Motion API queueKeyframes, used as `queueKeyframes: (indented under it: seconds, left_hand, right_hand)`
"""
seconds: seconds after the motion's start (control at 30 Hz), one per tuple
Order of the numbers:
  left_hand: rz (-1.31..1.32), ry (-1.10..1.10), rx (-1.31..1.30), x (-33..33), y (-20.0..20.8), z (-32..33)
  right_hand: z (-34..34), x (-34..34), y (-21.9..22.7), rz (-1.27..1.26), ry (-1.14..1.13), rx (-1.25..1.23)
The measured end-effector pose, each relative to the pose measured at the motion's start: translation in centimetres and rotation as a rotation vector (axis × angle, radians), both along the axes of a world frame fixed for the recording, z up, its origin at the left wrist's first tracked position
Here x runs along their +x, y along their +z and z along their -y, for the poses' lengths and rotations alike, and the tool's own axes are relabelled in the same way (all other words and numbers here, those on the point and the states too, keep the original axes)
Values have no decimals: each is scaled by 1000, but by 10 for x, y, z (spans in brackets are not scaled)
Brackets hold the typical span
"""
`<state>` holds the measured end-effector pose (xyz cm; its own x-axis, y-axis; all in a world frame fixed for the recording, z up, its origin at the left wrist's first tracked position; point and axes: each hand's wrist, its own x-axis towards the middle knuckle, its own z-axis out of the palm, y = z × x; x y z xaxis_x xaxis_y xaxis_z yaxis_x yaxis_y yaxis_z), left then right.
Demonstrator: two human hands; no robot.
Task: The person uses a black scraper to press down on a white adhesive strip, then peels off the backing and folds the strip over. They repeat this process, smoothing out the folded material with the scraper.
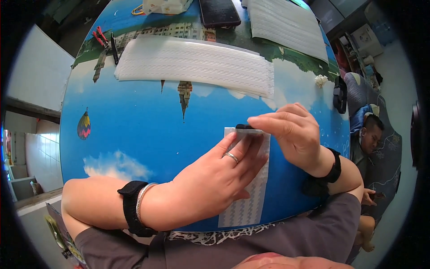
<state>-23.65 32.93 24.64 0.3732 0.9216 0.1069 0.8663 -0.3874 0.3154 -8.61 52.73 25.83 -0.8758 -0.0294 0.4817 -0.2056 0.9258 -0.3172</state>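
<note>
A narrow white embossed strip [242,208] lies on the table in front of me, its length running toward my body. My left hand [201,184], with a ring on one finger, rests across the strip's upper part, fingers stretched out and pressing on it. At the strip's far end is a small black object [244,127], whose kind I cannot make out. My right hand [291,134] comes in from the right, thumb and fingers closed at this black object's right end. Its gripped part is hidden by the fingertips.
Farther off lies a stack of white embossed strips [192,65], with another white stack [289,29] at the back right. Around them are a dark phone [219,12], red-handled pliers [101,37], a black strap [340,95] and a crumpled white scrap [320,80]. Another person [369,134] is at the right.
</note>
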Motion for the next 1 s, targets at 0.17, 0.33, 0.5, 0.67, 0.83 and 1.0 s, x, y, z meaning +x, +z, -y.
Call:
queueKeyframes:
  seconds: [0.17, 0.33, 0.5, 0.67, 0.83, 1.0]
  left_hand:
    - [-19, 3, 2, 2, -3, 1]
    - [1, 4, -9, 2, -3, 2]
    - [3, 1, 4, 2, -3, 1]
    - [26, 2, -1, 1, -3, -1]
    - [27, -5, 23, 2, -5, 0]
    - [-24, 2, -20, 1, 0, -2]
  right_hand:
    - [0, 0, -2, -61, -51, -110]
    - [2, -4, -3, -59, -28, 82]
    - [5, -3, 1, -66, 15, 51]
    - [5, -5, -5, -32, -14, 111]
    - [3, -6, -6, -108, -61, -68]
    - [3, -5, -1, -41, -15, 9]
